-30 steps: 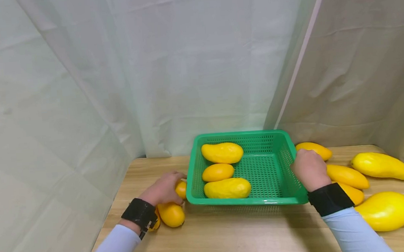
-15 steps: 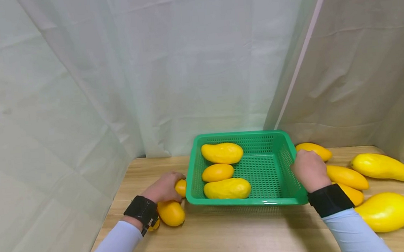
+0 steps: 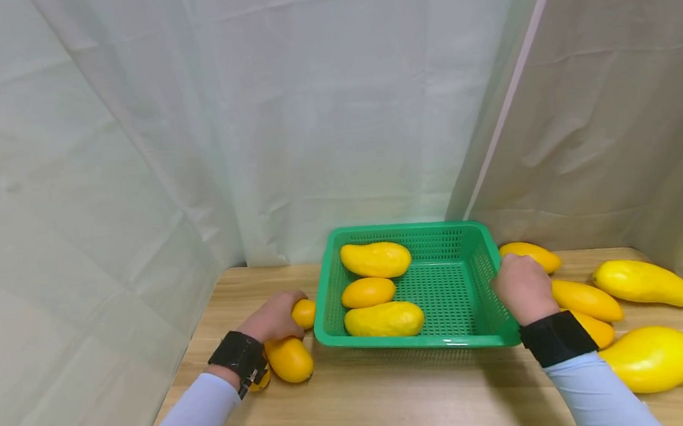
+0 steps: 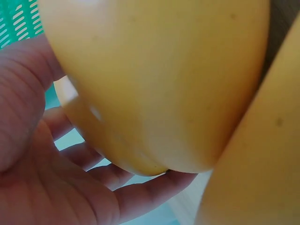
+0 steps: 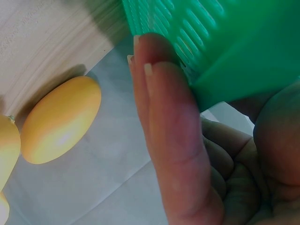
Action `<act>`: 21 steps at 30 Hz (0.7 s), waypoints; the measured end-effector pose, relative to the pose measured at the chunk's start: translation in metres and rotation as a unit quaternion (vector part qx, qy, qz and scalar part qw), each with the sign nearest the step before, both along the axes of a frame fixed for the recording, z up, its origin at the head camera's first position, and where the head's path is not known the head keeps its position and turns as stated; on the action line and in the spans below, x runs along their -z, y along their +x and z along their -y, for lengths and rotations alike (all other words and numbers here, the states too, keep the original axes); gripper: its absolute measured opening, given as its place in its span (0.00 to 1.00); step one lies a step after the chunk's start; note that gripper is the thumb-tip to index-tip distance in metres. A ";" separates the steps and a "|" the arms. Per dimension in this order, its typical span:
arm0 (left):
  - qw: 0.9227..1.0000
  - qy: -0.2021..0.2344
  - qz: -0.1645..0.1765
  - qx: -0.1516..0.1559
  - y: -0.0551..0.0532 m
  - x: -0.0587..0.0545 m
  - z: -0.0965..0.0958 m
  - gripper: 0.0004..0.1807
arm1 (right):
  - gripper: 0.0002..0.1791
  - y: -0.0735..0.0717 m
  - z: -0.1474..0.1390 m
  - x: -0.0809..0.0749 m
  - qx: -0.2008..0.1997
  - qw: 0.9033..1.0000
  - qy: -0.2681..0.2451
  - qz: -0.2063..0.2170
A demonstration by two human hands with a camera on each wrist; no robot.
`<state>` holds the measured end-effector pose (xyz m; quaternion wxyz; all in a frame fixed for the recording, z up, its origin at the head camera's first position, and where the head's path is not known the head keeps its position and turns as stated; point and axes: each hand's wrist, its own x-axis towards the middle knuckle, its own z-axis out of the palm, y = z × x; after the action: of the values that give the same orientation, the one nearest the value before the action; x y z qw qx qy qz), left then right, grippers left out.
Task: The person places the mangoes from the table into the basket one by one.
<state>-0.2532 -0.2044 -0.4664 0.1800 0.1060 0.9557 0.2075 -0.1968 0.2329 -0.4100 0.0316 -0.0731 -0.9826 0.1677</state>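
Note:
My left hand (image 3: 276, 317) curls round an orange-yellow mango (image 3: 304, 314) on the table, just left of the green plastic basket (image 3: 412, 342). A second mango (image 3: 290, 361) lies right below that hand, and a third (image 3: 262, 380) is mostly hidden by the wrist. In the left wrist view the thumb and fingers (image 4: 154, 190) reach round a mango behind a nearer one (image 4: 154, 84). At the basket's right end my right hand (image 3: 523, 287) grips the rim, fingers (image 5: 176, 112) outside its slotted wall. Inside the basket, three yellow fruits (image 3: 384, 320) lie in a column along the left.
Right of the basket lie several yellow fruits: a mango (image 3: 531, 255) at the back, others (image 3: 588, 299) beside my right wrist, a long one (image 3: 644, 281) and a big rounded one (image 3: 654, 357). Pale curtains (image 3: 339, 106) stand behind the wooden table (image 3: 357, 406) and at both sides.
The mango at my left hand has shifted slightly up and left, and more of it shows. The basket and my right hand have hardly moved.

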 end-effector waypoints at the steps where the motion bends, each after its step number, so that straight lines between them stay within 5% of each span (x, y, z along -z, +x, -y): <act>1: 1.000 0.002 -0.002 -0.001 0.000 0.001 0.001 0.38 | 0.10 0.000 0.000 0.000 0.001 1.000 0.000 -0.001; 10: 0.998 0.030 -0.046 -0.001 -0.001 -0.005 0.017 0.34 | 0.09 0.000 0.000 0.000 0.000 1.000 0.000 -0.005; 21: 0.987 0.038 -0.153 -0.038 0.001 -0.035 0.023 0.38 | 0.10 -0.001 -0.001 -0.001 -0.001 1.000 -0.004 0.001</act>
<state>-0.2520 -0.2274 -0.4317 0.0191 0.1067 0.9667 0.2320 -0.1975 0.2340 -0.4091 0.0305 -0.0723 -0.9821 0.1711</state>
